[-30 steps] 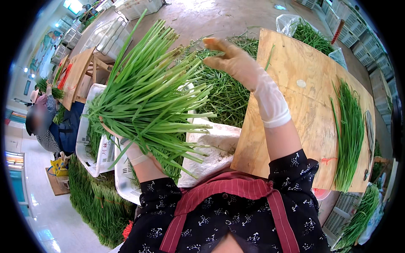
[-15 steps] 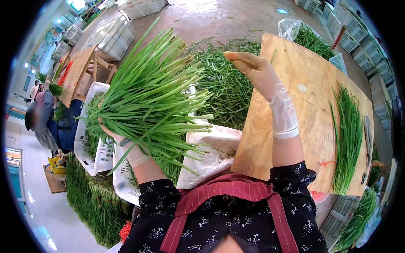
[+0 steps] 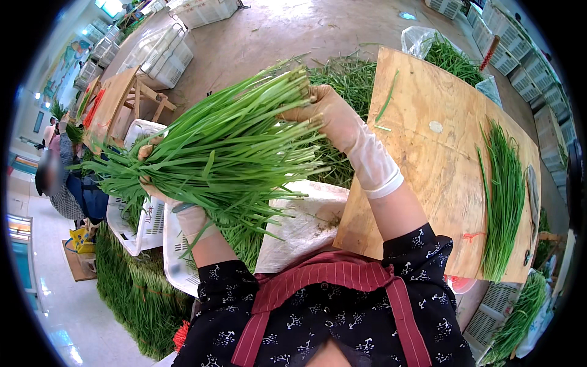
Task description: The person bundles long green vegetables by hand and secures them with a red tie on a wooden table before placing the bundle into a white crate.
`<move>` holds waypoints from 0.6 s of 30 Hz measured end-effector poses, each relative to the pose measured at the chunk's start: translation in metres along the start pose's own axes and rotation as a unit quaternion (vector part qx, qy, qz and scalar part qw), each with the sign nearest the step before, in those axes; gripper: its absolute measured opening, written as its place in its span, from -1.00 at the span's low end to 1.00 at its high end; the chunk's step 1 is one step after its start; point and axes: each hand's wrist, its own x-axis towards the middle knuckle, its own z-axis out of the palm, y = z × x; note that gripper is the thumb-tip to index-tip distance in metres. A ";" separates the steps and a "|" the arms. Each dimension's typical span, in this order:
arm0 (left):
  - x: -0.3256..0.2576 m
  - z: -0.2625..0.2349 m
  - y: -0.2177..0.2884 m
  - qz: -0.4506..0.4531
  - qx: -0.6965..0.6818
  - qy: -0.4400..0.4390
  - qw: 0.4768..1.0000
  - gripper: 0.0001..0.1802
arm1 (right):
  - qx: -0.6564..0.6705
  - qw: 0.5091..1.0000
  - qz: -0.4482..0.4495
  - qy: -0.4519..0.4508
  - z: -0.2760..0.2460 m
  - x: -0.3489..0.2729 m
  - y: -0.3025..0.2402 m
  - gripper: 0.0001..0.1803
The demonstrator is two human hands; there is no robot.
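Note:
A big fanned bunch of garlic chives (image 3: 226, 150) lies across in front of me, pale cut ends to the right. My left hand (image 3: 160, 191), gloved at the palm, is wrapped round its leafy part, with the fingertips showing over the top. At the stem ends my right hand (image 3: 335, 119), in a thin pale glove, is closed on some of the stalks; part of its fingers is hidden behind them. Below the bunch stand white plastic baskets (image 3: 176, 260) with more chives. A tied bundle of chives (image 3: 504, 202) rests on the wooden board (image 3: 416, 159) to my right.
A white sack (image 3: 299, 226) lies between the baskets and the board. Beyond it is a heap of loose green leaves (image 3: 348, 79). Stacked chives (image 3: 137, 290) cover the floor at lower left. A co-worker (image 3: 70, 183) stands at far left beside another wooden table (image 3: 113, 101).
My right hand has moved left from above the board's edge onto the stem ends. The bunch has tipped down, its stems now pointing right. A loose stalk now lies on the board.

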 end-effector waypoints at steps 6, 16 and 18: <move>0.001 -0.013 0.017 -0.002 -0.184 0.001 0.983 -0.69 | -0.247 0.963 -0.085 0.072 0.017 -0.025 0.016 -0.76; 0.036 -0.016 0.005 -0.055 -0.236 -0.127 0.962 -0.78 | -0.533 0.785 -0.315 0.013 0.062 -0.093 0.037 -0.76; 0.038 -0.026 0.002 -0.048 -0.224 -0.125 0.965 -0.77 | -0.558 0.771 -0.305 -0.040 0.063 -0.102 0.032 -0.66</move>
